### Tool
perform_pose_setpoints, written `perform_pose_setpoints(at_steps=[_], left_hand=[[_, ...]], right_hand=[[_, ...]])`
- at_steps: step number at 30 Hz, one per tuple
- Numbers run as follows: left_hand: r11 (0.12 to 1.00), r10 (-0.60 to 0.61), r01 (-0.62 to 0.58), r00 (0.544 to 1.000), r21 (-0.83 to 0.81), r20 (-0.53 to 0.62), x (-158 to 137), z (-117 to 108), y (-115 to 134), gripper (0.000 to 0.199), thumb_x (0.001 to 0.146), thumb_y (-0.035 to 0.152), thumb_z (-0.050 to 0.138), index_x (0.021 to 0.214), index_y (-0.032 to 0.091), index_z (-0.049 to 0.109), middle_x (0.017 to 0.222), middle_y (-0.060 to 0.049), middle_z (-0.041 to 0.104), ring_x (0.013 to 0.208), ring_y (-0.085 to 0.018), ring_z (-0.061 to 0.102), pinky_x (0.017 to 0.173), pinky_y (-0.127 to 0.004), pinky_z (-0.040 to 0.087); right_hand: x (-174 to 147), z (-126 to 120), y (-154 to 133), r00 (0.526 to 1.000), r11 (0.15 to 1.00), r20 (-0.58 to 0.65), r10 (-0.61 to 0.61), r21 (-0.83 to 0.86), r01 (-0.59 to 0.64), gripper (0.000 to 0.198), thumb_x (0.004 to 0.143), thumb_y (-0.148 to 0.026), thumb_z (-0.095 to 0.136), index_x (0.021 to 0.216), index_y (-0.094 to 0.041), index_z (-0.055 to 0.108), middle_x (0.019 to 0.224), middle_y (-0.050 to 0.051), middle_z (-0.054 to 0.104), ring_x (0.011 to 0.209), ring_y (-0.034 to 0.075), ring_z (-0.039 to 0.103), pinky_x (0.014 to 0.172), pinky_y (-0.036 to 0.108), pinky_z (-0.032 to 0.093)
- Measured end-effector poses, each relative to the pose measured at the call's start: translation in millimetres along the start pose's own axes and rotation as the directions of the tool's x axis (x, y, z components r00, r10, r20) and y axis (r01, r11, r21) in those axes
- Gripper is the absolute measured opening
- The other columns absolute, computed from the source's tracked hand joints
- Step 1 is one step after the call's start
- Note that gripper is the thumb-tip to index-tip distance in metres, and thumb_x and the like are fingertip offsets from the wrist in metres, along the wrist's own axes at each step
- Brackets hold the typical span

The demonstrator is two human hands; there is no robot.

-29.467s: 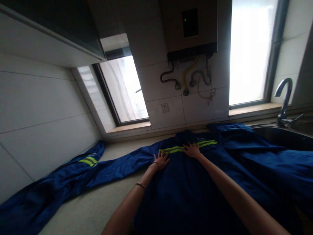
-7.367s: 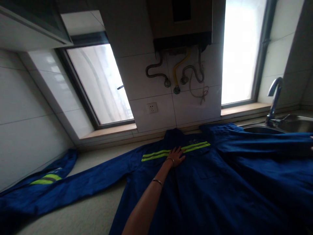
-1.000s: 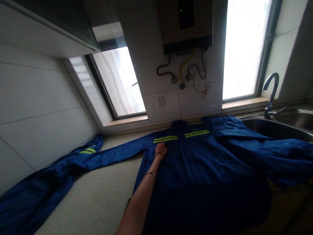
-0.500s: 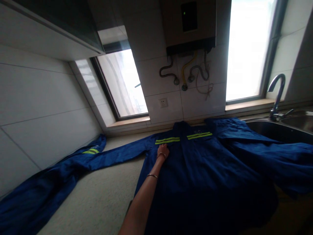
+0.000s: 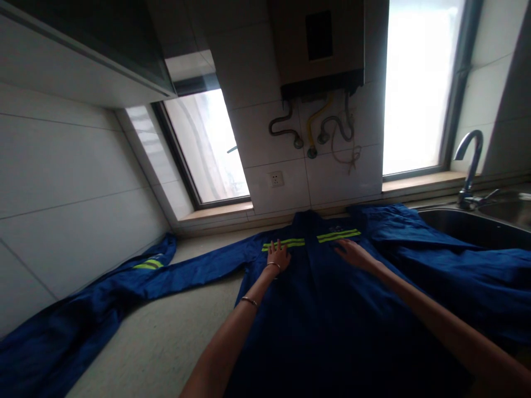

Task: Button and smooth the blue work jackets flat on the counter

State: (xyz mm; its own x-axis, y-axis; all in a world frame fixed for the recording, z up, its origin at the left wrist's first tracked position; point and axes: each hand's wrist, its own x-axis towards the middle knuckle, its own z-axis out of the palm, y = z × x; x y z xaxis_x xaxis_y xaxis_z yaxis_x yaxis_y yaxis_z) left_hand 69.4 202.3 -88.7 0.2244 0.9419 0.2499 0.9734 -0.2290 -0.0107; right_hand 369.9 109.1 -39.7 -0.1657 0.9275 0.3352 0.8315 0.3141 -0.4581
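Observation:
A dark blue work jacket (image 5: 315, 309) with yellow-green reflective stripes lies spread on the counter, its collar toward the wall. My left hand (image 5: 279, 256) rests flat on the chest near the left stripe, fingers spread. Over by the right stripe, my right hand (image 5: 352, 253) touches or hovers just above the cloth, its fingers stretched out. Neither hand grips anything. One sleeve reaches left across the counter, and the other side of the jacket lies bunched toward the sink.
A steel sink (image 5: 448, 221) with a curved faucet (image 5: 470, 166) stands at the right. More blue clothing (image 5: 74, 315) with a stripe lies along the left wall. A water heater (image 5: 319, 50) with hoses hangs above the counter (image 5: 166, 337), between two windows. A cabinet (image 5: 83, 61) juts out at upper left.
My right hand has come into view from the right, over the jacket's chest. My left hand has opened from curled fingers to spread ones at nearly the same spot.

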Motion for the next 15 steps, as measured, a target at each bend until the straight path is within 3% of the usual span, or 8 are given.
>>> perform_pose_setpoints(at_steps=[2, 5, 10, 15], left_hand=[[1.0, -0.021, 0.021, 0.996, -0.001, 0.082, 6.4, 5.9, -8.1, 0.052, 0.088, 0.046, 0.037, 0.136, 0.026, 0.039, 0.148, -0.008, 0.025, 0.136, -0.035, 0.014, 0.106, -0.058, 0.011], [1.0, -0.011, 0.014, 0.979, -0.01, 0.204, 12.2, 17.1, -16.8, 0.056, 0.089, 0.053, 0.027, 0.14, 0.03, 0.031, 0.151, -0.006, 0.018, 0.136, -0.035, 0.012, 0.105, -0.06, 0.013], [0.999, -0.038, 0.039, 0.971, 0.001, 0.238, 21.0, 27.5, -17.8, 0.06, 0.088, 0.057, 0.019, 0.142, 0.031, 0.023, 0.152, -0.004, 0.012, 0.137, -0.034, 0.011, 0.106, -0.057, 0.014], [1.0, -0.031, 0.031, 0.968, 0.004, 0.249, 33.7, 28.8, -19.0, 0.06, 0.088, 0.056, 0.019, 0.143, 0.03, 0.022, 0.152, -0.004, 0.012, 0.137, -0.033, 0.01, 0.106, -0.057, 0.014]], right_hand=[[27.2, 8.9, 28.3, 0.995, 0.984, -0.022, 0.096, -0.15, -0.098, 0.051, 0.09, -0.038, 0.043, 0.133, -0.011, 0.045, 0.142, 0.02, 0.032, 0.129, 0.035, 0.031, 0.103, 0.048, 0.023], [49.2, 34.6, 58.8, 0.977, 0.925, 0.03, 0.21, -0.331, -0.189, 0.058, 0.089, -0.053, 0.034, 0.14, -0.025, 0.034, 0.15, 0.013, 0.016, 0.133, 0.039, 0.017, 0.1, 0.062, 0.013], [70.1, 70.5, 85.9, 0.948, 0.883, 0.12, 0.295, -0.414, -0.223, 0.062, 0.087, -0.064, 0.021, 0.142, -0.035, 0.022, 0.151, 0.007, 0.014, 0.134, 0.039, 0.014, 0.097, 0.067, 0.01], [84.6, 73.9, 101.0, 0.951, 0.894, 0.121, 0.285, -0.39, -0.219, 0.065, 0.084, -0.067, 0.018, 0.141, -0.037, 0.025, 0.15, 0.006, 0.018, 0.134, 0.039, 0.014, 0.097, 0.067, 0.011]])
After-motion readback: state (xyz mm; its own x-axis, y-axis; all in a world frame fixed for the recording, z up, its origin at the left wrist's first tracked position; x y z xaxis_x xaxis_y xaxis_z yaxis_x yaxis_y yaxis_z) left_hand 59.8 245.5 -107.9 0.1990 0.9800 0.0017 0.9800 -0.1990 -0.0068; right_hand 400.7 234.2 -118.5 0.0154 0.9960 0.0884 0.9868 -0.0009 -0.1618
